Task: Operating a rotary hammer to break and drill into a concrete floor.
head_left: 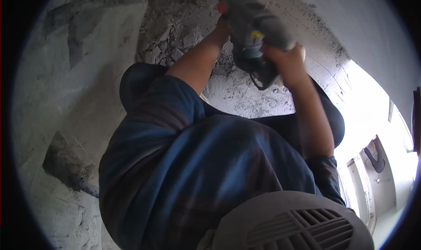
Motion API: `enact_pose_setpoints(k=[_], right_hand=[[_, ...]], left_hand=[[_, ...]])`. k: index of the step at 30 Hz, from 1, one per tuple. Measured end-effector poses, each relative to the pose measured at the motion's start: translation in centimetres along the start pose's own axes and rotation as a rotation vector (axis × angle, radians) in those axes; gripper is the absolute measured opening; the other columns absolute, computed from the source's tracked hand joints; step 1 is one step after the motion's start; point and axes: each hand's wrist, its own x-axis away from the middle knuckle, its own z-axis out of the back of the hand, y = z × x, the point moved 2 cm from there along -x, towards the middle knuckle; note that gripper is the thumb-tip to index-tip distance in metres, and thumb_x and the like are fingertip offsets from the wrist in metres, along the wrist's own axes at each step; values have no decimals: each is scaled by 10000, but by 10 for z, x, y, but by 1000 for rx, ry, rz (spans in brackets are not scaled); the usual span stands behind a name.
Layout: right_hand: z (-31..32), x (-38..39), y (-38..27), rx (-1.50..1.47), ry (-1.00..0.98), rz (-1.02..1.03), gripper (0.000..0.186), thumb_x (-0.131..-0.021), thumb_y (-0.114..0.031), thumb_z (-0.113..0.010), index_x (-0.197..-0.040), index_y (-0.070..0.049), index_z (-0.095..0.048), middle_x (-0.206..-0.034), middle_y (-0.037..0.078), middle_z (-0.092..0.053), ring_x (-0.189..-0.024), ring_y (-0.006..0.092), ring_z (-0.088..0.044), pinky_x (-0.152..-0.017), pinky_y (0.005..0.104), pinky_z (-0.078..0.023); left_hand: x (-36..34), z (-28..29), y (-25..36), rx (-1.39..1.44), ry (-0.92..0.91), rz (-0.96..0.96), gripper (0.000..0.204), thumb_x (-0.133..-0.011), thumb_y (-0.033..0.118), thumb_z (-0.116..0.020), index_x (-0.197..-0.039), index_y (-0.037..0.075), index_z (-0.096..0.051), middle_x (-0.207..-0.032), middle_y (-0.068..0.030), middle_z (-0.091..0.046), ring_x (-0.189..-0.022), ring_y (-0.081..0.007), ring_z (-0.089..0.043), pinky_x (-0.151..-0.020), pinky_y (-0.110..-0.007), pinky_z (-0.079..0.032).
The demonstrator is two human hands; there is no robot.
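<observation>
On the power tool (254, 24), right hand (287, 60) curls (forearm (313, 116) outstretched).

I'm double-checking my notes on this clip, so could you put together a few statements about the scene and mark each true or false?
1. The right hand grips the rear of a power tool. True.
2. The left hand rests on a knee. False: the left hand is near the tool's front, partly hidden.
3. Broken rubble shows left of the tool in the picture. True.
4. The right hand wears a thick glove. False: it is bare.
5. The person's shirt is dark with blue. True.
</observation>
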Motion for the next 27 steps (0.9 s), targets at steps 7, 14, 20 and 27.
enact_pose_setpoints(k=[7, 14, 20, 27], right_hand=[[26, 15, -30, -405, -151, 137, 235, -817, -115, -607, -1013, 14, -623, -837, 110, -660, -756, 202, -665, -704, 308, -535], [4, 24, -23, -216, -138, 202, 217, -800, -139, -654, -971, -7, -671, -947, 90, -700, -892, 163, -645, -817, 305, -494], [-17, 46, -45, 205, -89, 255, 388, -760, -175, -721, -1074, 34, -630, -912, 113, -704, -863, 173, -672, -800, 322, -519], [1, 39, -66, 88, -75, 140, 387, -736, -161, -704, -1062, 35, -636, -897, 134, -701, -852, 213, -682, -794, 337, -522]], left_hand=[[3, 8, -9, -307, 133, -37, 419, -953, 348, -550, -1172, -8, -584, -1040, -133, -682, -942, -272, -681, -762, -382, -543], [30, 20, 1, -56, 116, 77, 401, -1001, 364, -483, -1232, 44, -553, -1127, -108, -653, -1041, -258, -648, -889, -389, -532], [22, -1, -18, 118, 7, 21, 404, -1001, 366, -483, -1240, 46, -550, -1137, -108, -650, -1049, -257, -643, -894, -390, -529], [13, -15, -30, 200, 5, -23, 408, -1001, 368, -483, -1248, 49, -546, -1148, -108, -646, -1058, -257, -638, -900, -390, -525]])
